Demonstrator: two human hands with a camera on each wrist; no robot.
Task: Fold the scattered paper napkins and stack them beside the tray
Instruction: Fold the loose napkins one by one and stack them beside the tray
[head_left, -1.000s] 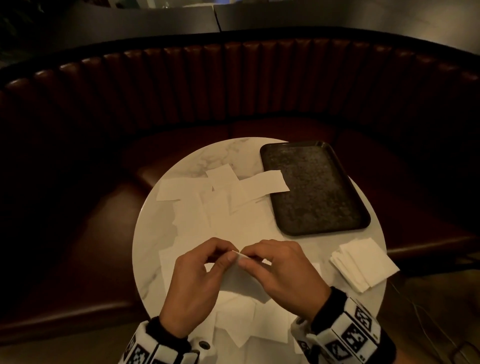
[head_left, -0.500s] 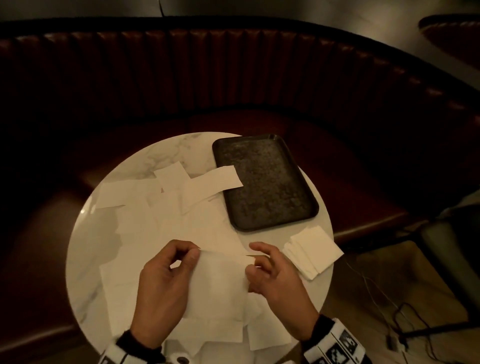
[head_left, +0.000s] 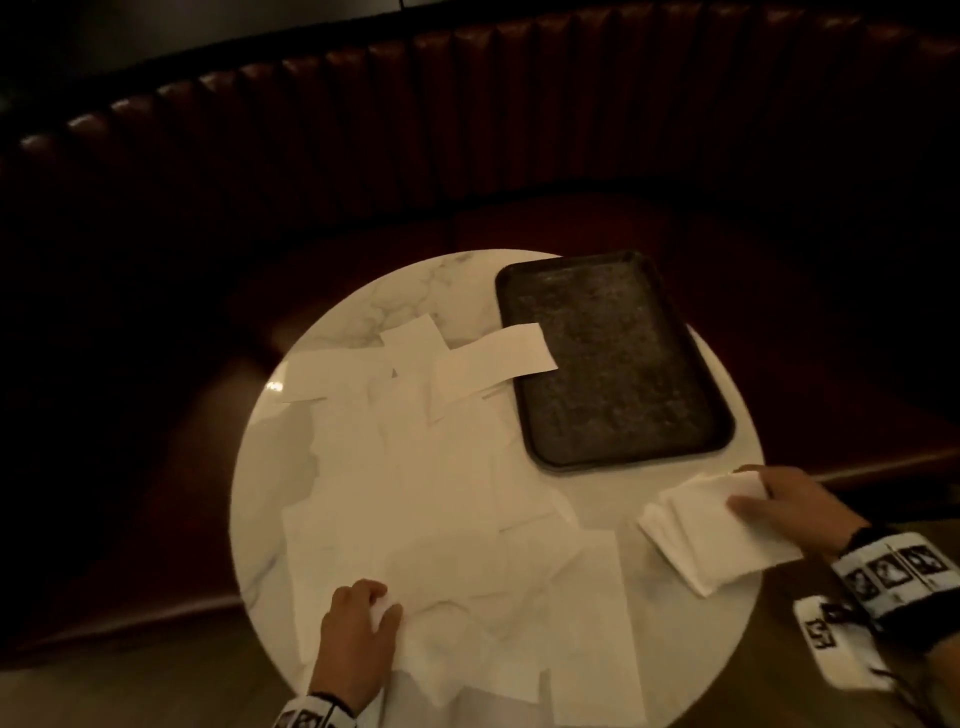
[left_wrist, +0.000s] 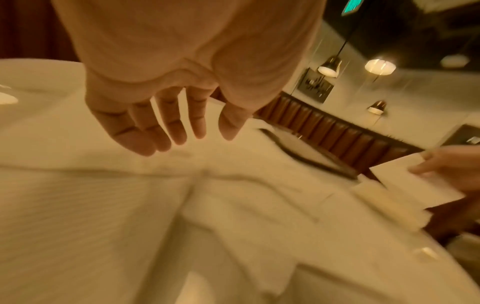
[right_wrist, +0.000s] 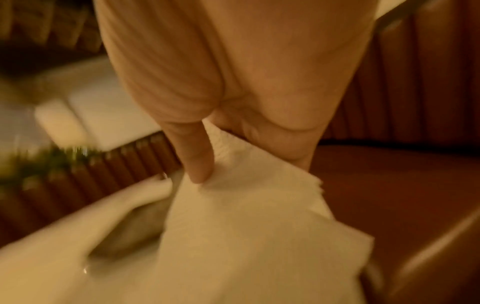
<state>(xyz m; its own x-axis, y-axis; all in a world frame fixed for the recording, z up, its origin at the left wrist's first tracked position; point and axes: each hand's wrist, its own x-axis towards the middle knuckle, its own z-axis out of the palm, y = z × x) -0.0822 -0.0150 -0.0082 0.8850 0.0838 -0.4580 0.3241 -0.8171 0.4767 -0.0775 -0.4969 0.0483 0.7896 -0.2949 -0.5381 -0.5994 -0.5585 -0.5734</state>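
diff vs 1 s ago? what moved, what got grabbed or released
Both hands were folding one napkin at the table's near middle. Now the right hand has carried the folded napkin right, onto the stack beside the tray, still pinching it. The left hand let go and dropped to the loose napkins, fingers relaxed. Tray and scattered napkins look unmoved.

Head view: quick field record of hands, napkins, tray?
left hand: open, fingers over the loose napkins
right hand: pinches a folded napkin at the stack
stack: near the table edge, apart from the tray
tray: one napkin strip overlaps its left rim
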